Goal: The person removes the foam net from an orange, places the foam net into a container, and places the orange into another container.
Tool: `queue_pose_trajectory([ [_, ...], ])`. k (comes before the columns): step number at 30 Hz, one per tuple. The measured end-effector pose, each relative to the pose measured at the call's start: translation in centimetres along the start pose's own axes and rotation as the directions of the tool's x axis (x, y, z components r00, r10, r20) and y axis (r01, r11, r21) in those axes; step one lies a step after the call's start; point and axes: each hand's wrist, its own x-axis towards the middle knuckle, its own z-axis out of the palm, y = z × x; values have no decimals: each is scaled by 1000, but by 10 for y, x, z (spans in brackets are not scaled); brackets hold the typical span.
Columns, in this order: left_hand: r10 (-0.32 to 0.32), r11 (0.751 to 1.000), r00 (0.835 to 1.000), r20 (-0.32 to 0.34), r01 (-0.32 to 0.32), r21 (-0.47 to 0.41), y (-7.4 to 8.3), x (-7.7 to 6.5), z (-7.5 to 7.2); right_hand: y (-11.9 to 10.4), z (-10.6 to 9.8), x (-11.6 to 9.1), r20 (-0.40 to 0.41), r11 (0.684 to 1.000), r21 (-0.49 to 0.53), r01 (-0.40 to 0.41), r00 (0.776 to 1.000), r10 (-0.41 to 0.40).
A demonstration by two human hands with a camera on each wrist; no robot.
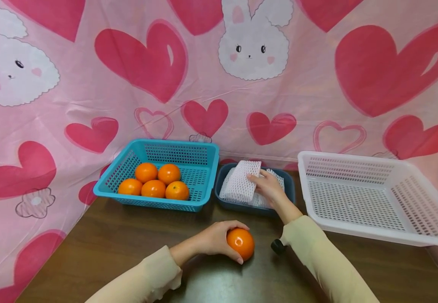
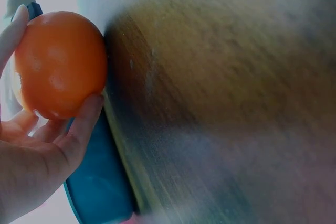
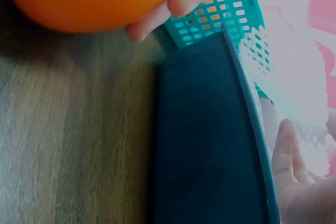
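Over the brown table, my left hand (image 1: 215, 239) grips an orange (image 1: 241, 244), thumb on its near side and fingers round the far side. The left wrist view shows the same orange (image 2: 62, 64) with fingertips pressed to its skin. My right hand (image 1: 269, 188) pinches a white foam net sleeve (image 1: 246, 180) above a dark blue bin (image 1: 237, 207). More white foam netting (image 1: 276, 176) lies in that bin, partly hidden behind the hand. In the right wrist view the bin's side wall (image 3: 210, 135) covers part of the right hand (image 3: 299, 182).
A teal basket (image 1: 147, 203) with several oranges (image 1: 153, 189) stands at the back left. To the right is a white plastic basket (image 1: 370, 230). Behind everything hangs a pink cloth (image 1: 203, 92) with hearts and rabbits. A small black object (image 1: 277, 246) shows beside the right sleeve.
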Motion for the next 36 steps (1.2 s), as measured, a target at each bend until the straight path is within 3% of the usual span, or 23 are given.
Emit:
queue_pose_trajectory([
  [3,-3,1000,1000,7,3,-7,25,-8,-8,0,-2,0,-3,999,-43,11,1000,-11],
  [4,-3,1000,1000,9,3,-5,26,-8,-8,-1,-3,-1,-9,997,-79,18,1000,-19],
  [7,19,1000,1000,11,-19,7,-3,2,-1,-3,-5,-5,-39,976,-210,59,997,-68],
  [9,-3,1000,1000,12,3,-13,-18,8,4,-4,-6,-7,-73,949,-301,93,990,-120],
  [11,9,1000,1000,10,-9,-15,-34,13,8,-3,-6,-9,-96,910,-389,141,977,-192],
  [14,-1,1000,1000,10,2,-23,-36,13,9,-1,-4,-11,-82,843,-493,216,953,-292],
  [18,-6,1000,1000,17,7,-25,-33,13,9,3,0,-11,20,743,-603,292,936,-352],
  [21,1,1000,1000,16,-1,-6,-21,9,5,7,3,-9,115,685,-648,333,932,-344],
  [28,-30,1000,1000,6,30,-5,37,-8,-8,16,10,-2,227,593,-726,349,935,-272],
  [36,-36,999,999,0,36,20,43,-11,-9,18,16,2,257,456,-823,339,938,-233],
])
